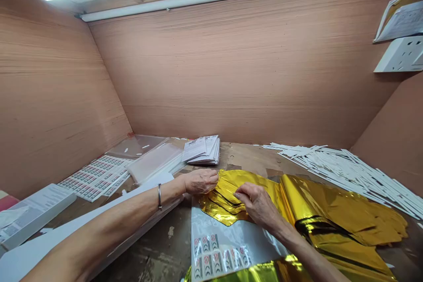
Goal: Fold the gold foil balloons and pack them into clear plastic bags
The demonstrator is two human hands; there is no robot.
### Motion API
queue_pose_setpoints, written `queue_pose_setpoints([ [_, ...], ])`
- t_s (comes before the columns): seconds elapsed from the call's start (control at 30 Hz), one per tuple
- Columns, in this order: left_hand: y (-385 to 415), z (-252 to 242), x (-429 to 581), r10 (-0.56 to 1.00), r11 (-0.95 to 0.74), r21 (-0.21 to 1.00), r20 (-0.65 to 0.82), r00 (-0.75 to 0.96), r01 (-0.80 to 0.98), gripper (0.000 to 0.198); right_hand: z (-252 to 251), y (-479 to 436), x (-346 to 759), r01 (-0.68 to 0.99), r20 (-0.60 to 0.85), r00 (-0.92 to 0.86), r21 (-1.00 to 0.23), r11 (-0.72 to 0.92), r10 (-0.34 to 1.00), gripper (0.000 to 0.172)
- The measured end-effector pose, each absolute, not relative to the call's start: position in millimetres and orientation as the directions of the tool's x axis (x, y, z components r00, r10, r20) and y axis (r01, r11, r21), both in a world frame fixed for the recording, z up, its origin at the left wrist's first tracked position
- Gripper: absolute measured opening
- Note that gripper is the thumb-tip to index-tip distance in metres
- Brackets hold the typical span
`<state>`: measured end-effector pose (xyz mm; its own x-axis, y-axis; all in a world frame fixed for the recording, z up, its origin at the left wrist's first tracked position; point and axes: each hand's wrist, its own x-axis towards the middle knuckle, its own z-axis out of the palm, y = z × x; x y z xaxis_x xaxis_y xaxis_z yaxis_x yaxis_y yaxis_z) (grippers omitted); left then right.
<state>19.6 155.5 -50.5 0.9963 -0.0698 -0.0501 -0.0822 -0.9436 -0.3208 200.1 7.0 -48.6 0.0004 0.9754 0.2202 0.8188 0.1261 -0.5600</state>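
Gold metallic foil (238, 198) lies folded and bunched on a clear plastic bag (211, 229) at the table's near edge. Left hand (200, 181) pinches its top edge; right hand (256, 205) presses on the folds, hands close but apart. Printed label sheets (94, 178) left, white paper strips (350, 176) right.

gold metallic foil sheet (333, 211) | creased, loosely folded | lying across workbench (244, 154)

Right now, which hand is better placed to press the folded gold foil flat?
Probably the right hand: it rests on top of the gold foil, with its fingers over the folds. The left hand only reaches the foil's near-left edge.
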Motion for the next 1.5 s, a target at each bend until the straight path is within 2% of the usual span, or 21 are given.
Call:
queue_pose_setpoints([
  [0.27,159.7,-56.4,22.6,-0.072,-0.930,-0.354,-0.089,0.993,-0.099,0.021,-60.2,30.9,195.2,0.848,0.222,0.012,-0.520,0.108,0.975,0.020],
  [0.37,158.8,-58.9,24.8,-0.073,-0.923,-0.369,-0.109,0.991,-0.109,0.023,-63.6,45.1,188.5,0.897,0.222,-0.029,-0.425,0.123,0.975,0.022],
  [0.47,158.4,-58.3,25.3,-0.089,-0.928,-0.350,-0.120,0.989,-0.126,0.021,-67.8,58.2,180.1,0.930,0.199,-0.151,-0.304,0.208,0.968,0.022],
  [0.6,159.4,-53.7,17.1,-0.040,-0.979,-0.201,-0.024,0.999,-0.044,0.012,-72.7,65.0,170.1,0.934,0.178,-0.244,-0.223,0.280,0.953,0.025],
  [0.73,163.0,-57.3,8.0,0.158,-0.987,0.001,0.094,0.983,0.159,0.011,-75.4,64.2,158.6,0.952,0.171,-0.177,-0.218,0.213,0.969,0.025],
  [0.83,165.9,-65.6,9.7,0.269,-0.962,0.089,0.122,0.955,0.259,0.011,-77.5,63.2,147.0,0.960,0.167,-0.091,-0.247,0.131,0.982,0.017],
  [0.93,166.9,-69.4,14.5,0.325,-0.943,0.121,0.140,0.935,0.310,0.016,-79.5,64.1,138.5,0.954,0.178,-0.041,-0.286,0.091,0.983,0.018],
  [1.07,164.7,-65.5,15.8,0.393,-0.916,0.145,0.146,0.908,0.374,0.004,-80.2,71.6,142.3,0.903,0.190,0.116,-0.430,-0.024,0.975,0.019],
  [1.23,159.9,-62.4,13.1,0.468,-0.880,0.159,0.137,0.873,0.447,0.022,-83.0,85.4,162.9,0.729,0.133,0.263,-0.677,-0.107,0.956,0.018],
  [1.5,153.8,-63.1,11.8,0.515,-0.857,0.114,0.133,0.847,0.503,0.017,-80.3,79.4,189.2,0.421,0.175,0.429,-0.907,-0.024,0.886,0.016],
])
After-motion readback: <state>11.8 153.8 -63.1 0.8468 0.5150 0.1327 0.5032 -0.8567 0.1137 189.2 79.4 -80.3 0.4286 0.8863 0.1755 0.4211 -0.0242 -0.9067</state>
